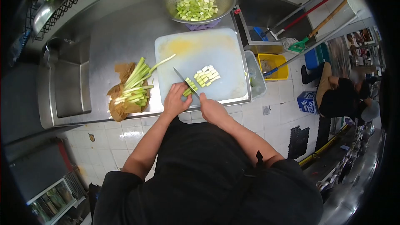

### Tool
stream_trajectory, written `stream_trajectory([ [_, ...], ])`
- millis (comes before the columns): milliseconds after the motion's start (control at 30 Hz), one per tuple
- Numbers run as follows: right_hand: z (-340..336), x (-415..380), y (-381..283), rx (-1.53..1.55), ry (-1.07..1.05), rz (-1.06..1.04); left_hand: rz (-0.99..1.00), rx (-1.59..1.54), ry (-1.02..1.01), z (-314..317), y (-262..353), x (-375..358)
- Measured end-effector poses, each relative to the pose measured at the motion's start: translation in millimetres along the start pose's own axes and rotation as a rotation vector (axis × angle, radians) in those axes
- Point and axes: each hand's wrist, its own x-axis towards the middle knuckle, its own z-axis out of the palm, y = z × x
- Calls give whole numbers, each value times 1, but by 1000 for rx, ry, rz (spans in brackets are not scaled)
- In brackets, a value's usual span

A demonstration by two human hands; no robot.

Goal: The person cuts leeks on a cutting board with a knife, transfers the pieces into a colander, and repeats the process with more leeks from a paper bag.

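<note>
My left hand [175, 100] has its fingers curled over a small bunch of pale green celery [189, 88] near the front of the white cutting board [166, 50]. In my right hand [213, 109] is the handle of a kitchen knife [181, 75], its blade slanting across the celery close to my left fingertips. Just right of the blade sit short cut celery pieces [207, 76]. Left of the board, whole celery stalks [135, 81] lie on crumpled brown paper [118, 111]; one long thin stalk reaches over the board's edge.
A metal colander [227, 0] holding chopped celery stands behind the board on a purple cloth [204, 26]. A sink basin [73, 87] is at left. To the right are a clear plastic bin [256, 77], a yellow bucket [284, 73], long-handled cleaning tools, and another person [339, 96].
</note>
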Motion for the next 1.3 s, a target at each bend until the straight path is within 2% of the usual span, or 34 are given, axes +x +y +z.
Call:
stream_trajectory([
  [267, -18, -3, 29, 5, 88, 60, -36, -46, -32, -12, 4, -3],
  [500, -26, -12, 32, -17, 151, 63, -40, 112, -23, -6, 0, -15],
  [767, -29, -18, 29, -25, 77, 106, -109, 262, 24, -34, -26, -19],
  [900, -27, -17, 27, -34, 61, 130, -91, 203, 108, -34, -44, 15],
  [967, -26, -17, 25, -21, 65, 135, -203, 23, -18, -18, -44, 34],
  [1000, -26, -17, 25, -9, 67, 140, -202, 20, -16, -12, -39, 43],
  [1067, -25, -17, 24, -16, 66, 144, -235, -138, -216, -1, -25, 58],
  [1200, -25, -16, 27, -19, 81, 151, -256, -90, -252, 3, -13, 65],
  [1300, -30, -20, 25, -10, 86, 147, -197, -70, -256, -2, -10, 61],
])
